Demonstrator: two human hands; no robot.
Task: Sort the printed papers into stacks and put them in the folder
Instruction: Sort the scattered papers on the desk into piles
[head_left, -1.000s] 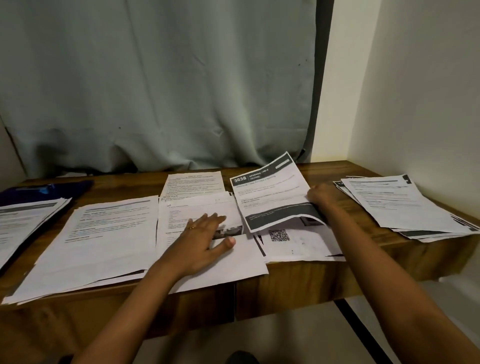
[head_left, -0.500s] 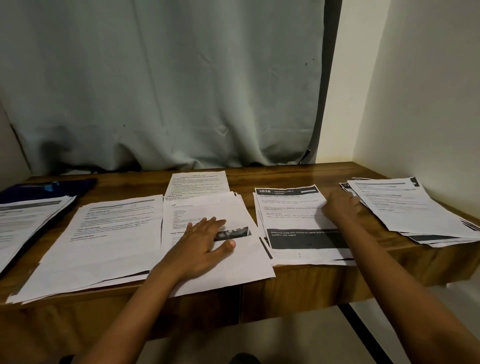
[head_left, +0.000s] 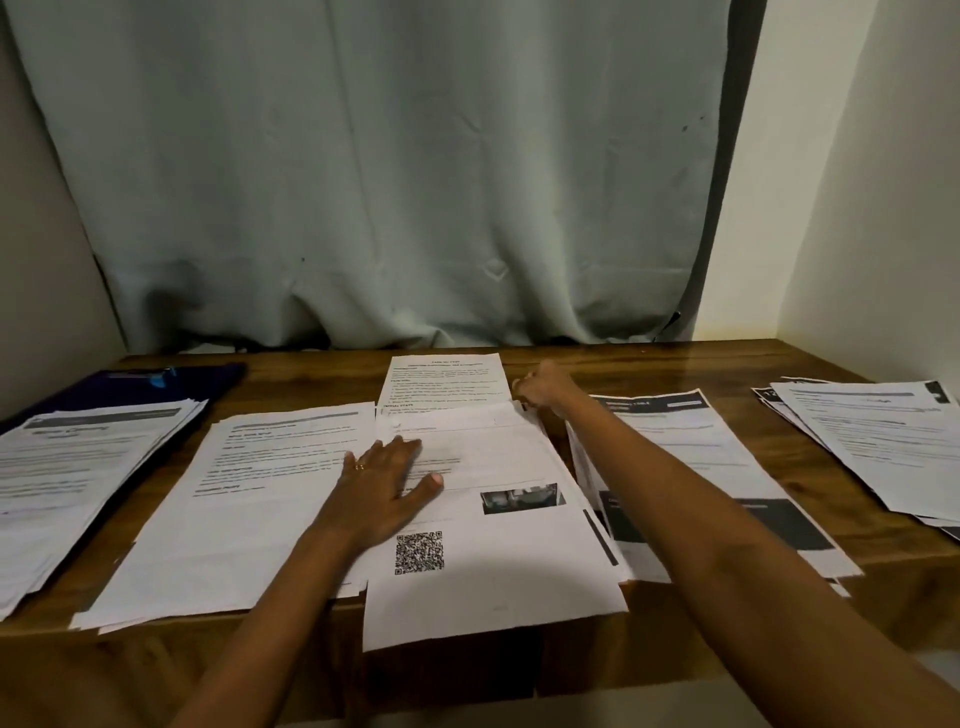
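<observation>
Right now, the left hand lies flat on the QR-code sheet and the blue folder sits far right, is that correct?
Not quite: the head view shows the blue folder far left; the left hand does lie flat on the QR-code sheet.

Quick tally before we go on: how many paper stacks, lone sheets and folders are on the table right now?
Paper stacks: 5 (far-left stack, left-centre stack, centre stack, dark-banded stack, far-right stack)
Lone sheets: 1 (back sheet, behind the centre stack)
Folders: 1 (blue folder, partly under the far-left stack)
Total: 7
</observation>
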